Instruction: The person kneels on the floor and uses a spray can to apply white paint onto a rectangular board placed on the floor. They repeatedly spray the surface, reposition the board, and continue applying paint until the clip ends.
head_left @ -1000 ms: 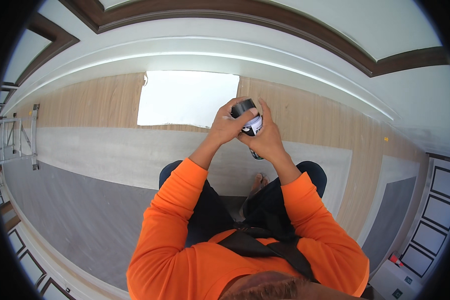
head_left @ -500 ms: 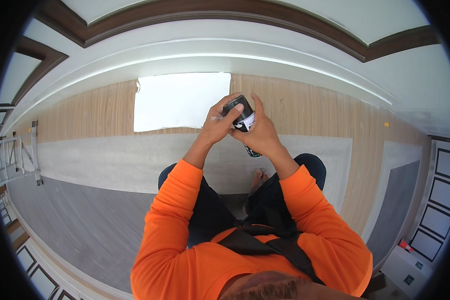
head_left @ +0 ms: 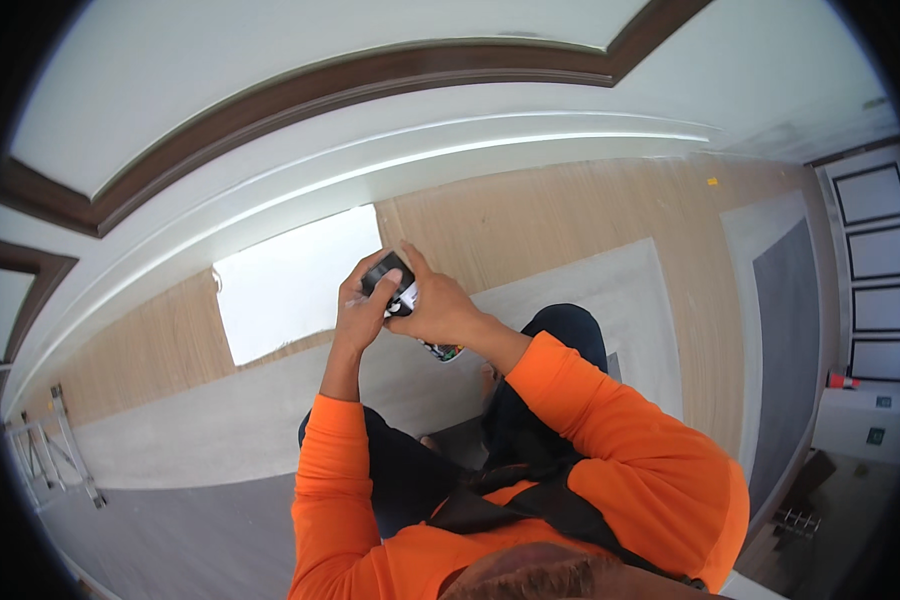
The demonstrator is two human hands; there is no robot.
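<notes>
In front of me, above my knees, I hold a spray can (head_left: pixel 408 298) with a black cap (head_left: pixel 378 272) and a dark, colourful lower end. The fingers of my left hand (head_left: pixel 358 312) wrap round the cap, the thumb pressed on it. Around the can's body closes my right hand (head_left: pixel 444 308), with one finger stretched out past the cap. Much of the can is hidden behind my hands. A white sheet (head_left: pixel 288 288) lies flat on the floor, just beyond my left hand and close to the wall.
A white wall with brown moulding (head_left: pixel 390 75) curves across the far side. The floor has wood-look (head_left: pixel 550 205) and grey areas. At the far left stands a metal frame like scaffolding (head_left: pixel 58 445). A white box (head_left: pixel 860 420) and a red-and-white object (head_left: pixel 842 381) sit at the right.
The view has turned, so the sheet, wall and hands appear further left and lower. Both hands still hold the can and cap, which remain together.
</notes>
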